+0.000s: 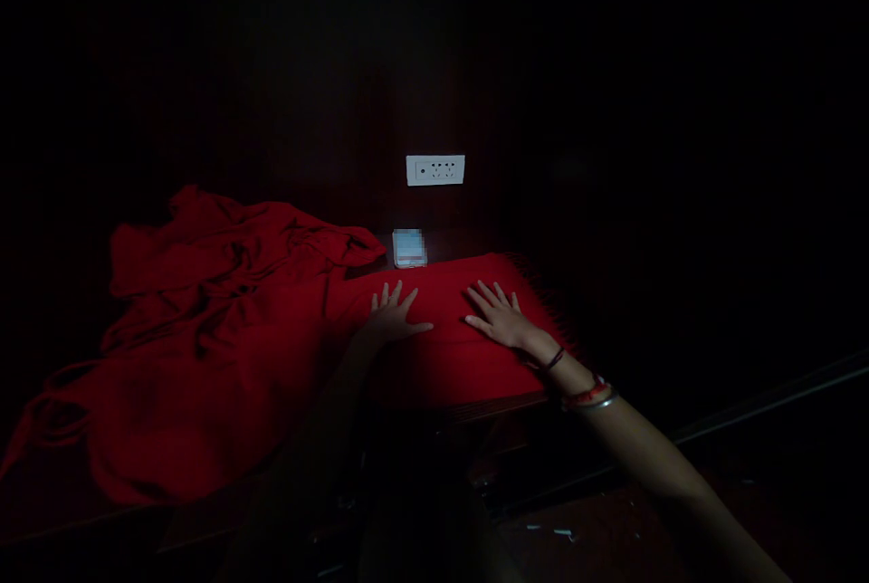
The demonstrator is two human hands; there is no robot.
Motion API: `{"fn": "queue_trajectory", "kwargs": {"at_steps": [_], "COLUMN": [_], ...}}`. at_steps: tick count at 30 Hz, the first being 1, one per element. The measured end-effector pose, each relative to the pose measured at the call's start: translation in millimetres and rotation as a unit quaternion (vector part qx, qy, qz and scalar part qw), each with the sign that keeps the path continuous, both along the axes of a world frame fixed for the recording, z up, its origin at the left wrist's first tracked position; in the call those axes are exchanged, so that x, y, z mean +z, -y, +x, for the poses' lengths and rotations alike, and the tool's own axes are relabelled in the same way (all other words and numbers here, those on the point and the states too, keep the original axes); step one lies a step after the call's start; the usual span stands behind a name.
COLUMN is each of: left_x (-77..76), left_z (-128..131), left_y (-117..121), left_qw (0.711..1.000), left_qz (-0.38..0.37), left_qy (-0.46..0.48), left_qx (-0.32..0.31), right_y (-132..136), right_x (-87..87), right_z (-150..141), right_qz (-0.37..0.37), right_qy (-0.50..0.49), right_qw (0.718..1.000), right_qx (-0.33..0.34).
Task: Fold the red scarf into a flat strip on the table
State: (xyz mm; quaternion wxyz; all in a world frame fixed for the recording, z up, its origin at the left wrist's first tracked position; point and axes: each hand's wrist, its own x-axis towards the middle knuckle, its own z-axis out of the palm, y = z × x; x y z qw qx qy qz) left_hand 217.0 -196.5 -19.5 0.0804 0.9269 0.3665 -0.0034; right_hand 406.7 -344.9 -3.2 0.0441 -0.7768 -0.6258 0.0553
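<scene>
A red fringed cloth, like a scarf or shawl, lies spread over a dark surface, its fringe along the right end. My left hand rests on it with fingers spread. Farther right, my right hand also lies flat on the cloth, fingers apart; bands and a bangle circle that wrist. Neither hand grips anything. To the left, the red fabric continues into a crumpled heap with deep folds and a loose strap-like end. Whether heap and flat part are one piece, I cannot tell.
Just behind the cloth sits a small pale box or packet, its face blurred. A white wall socket is on the dark wall above it. Small white scraps lie on the reddish floor at lower right. Most surroundings are too dark to make out.
</scene>
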Motion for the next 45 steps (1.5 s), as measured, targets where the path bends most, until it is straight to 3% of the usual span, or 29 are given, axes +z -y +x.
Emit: {"fn": "queue_trajectory", "kwargs": {"at_steps": [3,8,12,16,18,23,28,33,39,42,45], "left_x": [1.0,2.7,2.6,2.2,3.1,7.7,9.5,10.1,10.0,8.5,6.7], "left_z": [3,2,2,1,1,0,0,-2,-3,-3,-4], "left_y": [7,8,6,6,7,7,7,7,8,7,5], "left_qw": [0.999,0.999,0.999,0.998,0.998,0.998,0.998,0.998,0.998,0.998,0.998], "left_qz": [0.003,-0.021,-0.019,-0.019,-0.018,-0.025,-0.018,-0.021,-0.024,-0.019,-0.011], "left_qy": [0.006,-0.016,-0.019,-0.015,-0.016,-0.02,-0.021,-0.025,-0.023,-0.022,-0.02], "left_qx": [-0.044,-0.043,-0.046,-0.053,-0.054,-0.054,-0.053,-0.059,-0.06,-0.061,-0.06], "right_y": [21,33,28,15,7,-9,-3,17,18,7,-4], "right_x": [-6.8,-8.3,-2.8,-1.7,-2.9,-5.1,-3.9,-9.7,0.6,6.7,2.7], "right_z": [-15,3,4,-16,-20,2,19,12,10,-5,-20], "right_qz": [-0.03,-0.08,-0.074,-0.02,-0.028,-0.076,-0.085,-0.08,-0.095,-0.056,-0.064], "right_qy": [-0.005,-0.009,-0.022,-0.032,-0.034,-0.025,-0.022,-0.013,-0.023,-0.023,-0.031], "right_qw": [0.999,0.997,0.995,0.999,0.999,0.996,0.988,0.994,0.989,0.997,0.997], "right_qx": [0.042,-0.021,-0.06,-0.023,-0.01,-0.049,-0.125,-0.072,-0.108,-0.053,0.007]}}
